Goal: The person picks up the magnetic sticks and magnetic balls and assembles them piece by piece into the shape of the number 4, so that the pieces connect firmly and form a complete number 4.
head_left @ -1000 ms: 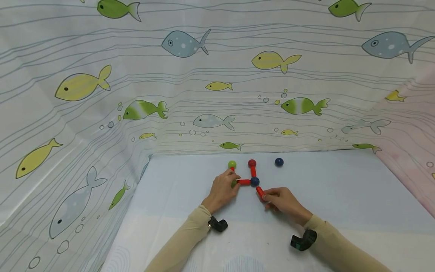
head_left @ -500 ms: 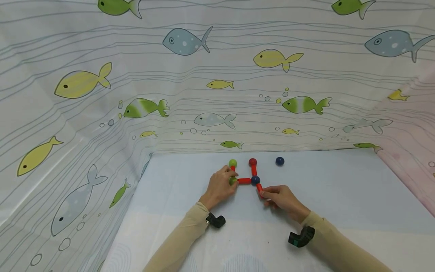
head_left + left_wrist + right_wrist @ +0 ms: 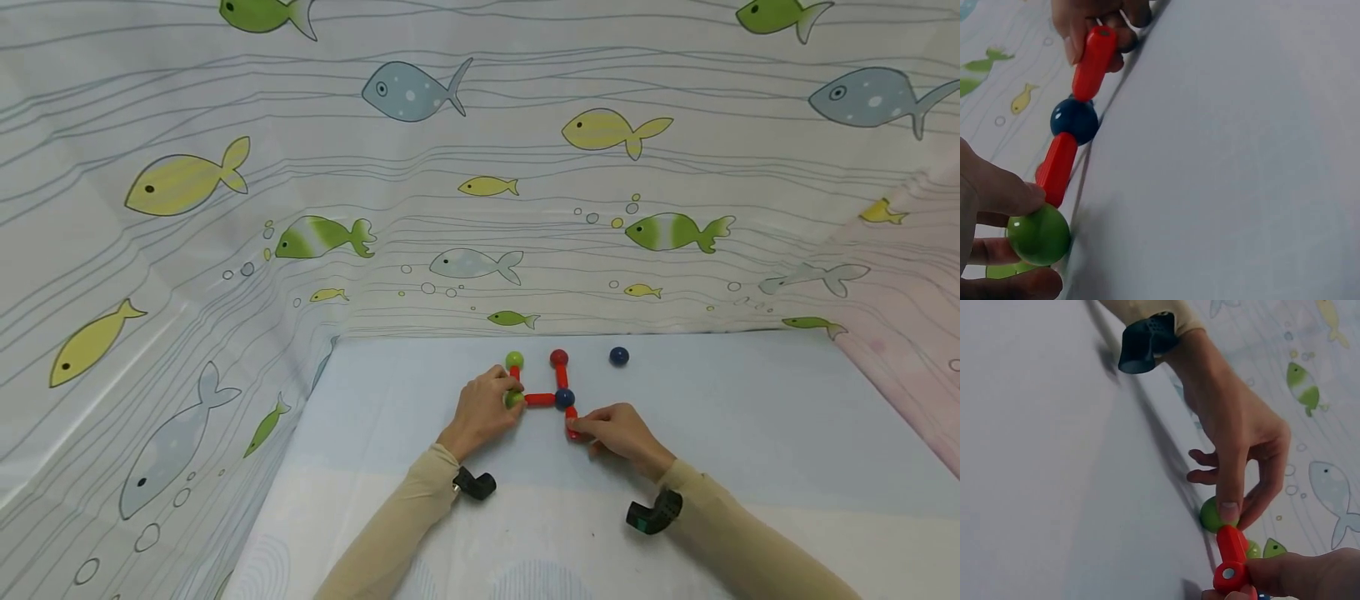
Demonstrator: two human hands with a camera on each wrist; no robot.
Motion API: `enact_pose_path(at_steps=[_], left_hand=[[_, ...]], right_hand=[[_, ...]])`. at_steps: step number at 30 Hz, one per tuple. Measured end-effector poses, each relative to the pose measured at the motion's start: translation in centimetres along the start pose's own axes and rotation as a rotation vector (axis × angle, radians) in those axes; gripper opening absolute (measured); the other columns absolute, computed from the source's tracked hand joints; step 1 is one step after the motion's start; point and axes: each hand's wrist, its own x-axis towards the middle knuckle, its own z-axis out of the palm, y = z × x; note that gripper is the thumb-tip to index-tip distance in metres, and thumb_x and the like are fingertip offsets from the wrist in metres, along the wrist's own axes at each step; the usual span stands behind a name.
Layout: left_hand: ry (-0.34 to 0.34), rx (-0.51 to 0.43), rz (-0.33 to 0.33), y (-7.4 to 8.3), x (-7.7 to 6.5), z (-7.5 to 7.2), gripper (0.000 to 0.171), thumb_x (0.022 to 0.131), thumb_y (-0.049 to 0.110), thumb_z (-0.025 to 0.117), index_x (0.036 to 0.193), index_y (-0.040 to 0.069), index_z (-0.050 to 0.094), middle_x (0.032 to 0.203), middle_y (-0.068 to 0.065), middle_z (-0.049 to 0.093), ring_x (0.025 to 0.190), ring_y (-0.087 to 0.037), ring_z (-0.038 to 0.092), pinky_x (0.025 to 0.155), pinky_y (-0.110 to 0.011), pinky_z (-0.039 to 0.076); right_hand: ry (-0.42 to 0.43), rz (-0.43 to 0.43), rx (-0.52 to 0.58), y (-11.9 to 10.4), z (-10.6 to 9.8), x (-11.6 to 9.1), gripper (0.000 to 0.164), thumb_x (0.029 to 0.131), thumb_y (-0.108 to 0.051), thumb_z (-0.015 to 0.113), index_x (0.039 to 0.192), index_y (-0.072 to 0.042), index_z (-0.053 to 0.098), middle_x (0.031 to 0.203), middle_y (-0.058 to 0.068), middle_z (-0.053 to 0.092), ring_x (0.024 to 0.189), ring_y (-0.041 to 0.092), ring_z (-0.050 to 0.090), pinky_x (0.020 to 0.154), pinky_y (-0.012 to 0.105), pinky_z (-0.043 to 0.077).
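My left hand (image 3: 483,410) grips a green ball (image 3: 1039,235) between thumb and fingers. From that ball a red rod (image 3: 540,399) leads right to a dark blue ball (image 3: 565,398). Thumb and fingers of my right hand (image 3: 622,433) pinch another red rod (image 3: 1094,62), whose far end meets the blue ball. Behind the blue ball, a red rod (image 3: 562,377) joins it to a red ball (image 3: 558,357). A short stretch of red rod (image 3: 514,372) shows between the held green ball and a lighter green ball (image 3: 514,360) at the back.
A loose dark blue ball (image 3: 618,356) lies on the pale table cloth (image 3: 720,417), to the right of the joined pieces. Behind the table hangs a curtain (image 3: 405,208) printed with fish. Each wrist carries a black camera, such as the right one (image 3: 654,512).
The rod in my right hand, apart from the blue ball a second ago, now meets it and has swung closer to straight toward me. My left hand keeps its grip on the green ball.
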Motion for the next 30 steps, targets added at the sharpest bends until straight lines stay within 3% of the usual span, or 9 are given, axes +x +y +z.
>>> enact_pose_path(at_steps=[12,30], left_hand=[[-0.021,-0.018,-0.005,0.15,0.06,-0.12,0.015,0.088,0.018,0.083,0.101,0.011,0.082,0.092,-0.002,0.067,0.07,-0.01,0.054,0.06,-0.022,0.042],[-0.009,-0.037,0.008,0.06,0.12,-0.11,0.015,0.087,0.016,0.086,0.1,0.009,0.082,0.09,-0.002,0.066,0.072,-0.011,0.056,0.063,-0.023,0.043]], right_hand=[[0.007,-0.053,-0.078,-0.34,0.59,0.41,0.032,0.094,-0.034,0.08,0.104,-0.003,0.081,0.083,0.003,0.076,0.061,0.017,0.066,0.067,0.029,0.048],[0.045,-0.139,-0.194,-0.72,0.99,0.38,0.032,0.092,-0.039,0.081,0.093,-0.007,0.082,0.07,0.0,0.07,0.06,0.014,0.062,0.059,0.028,0.044]])
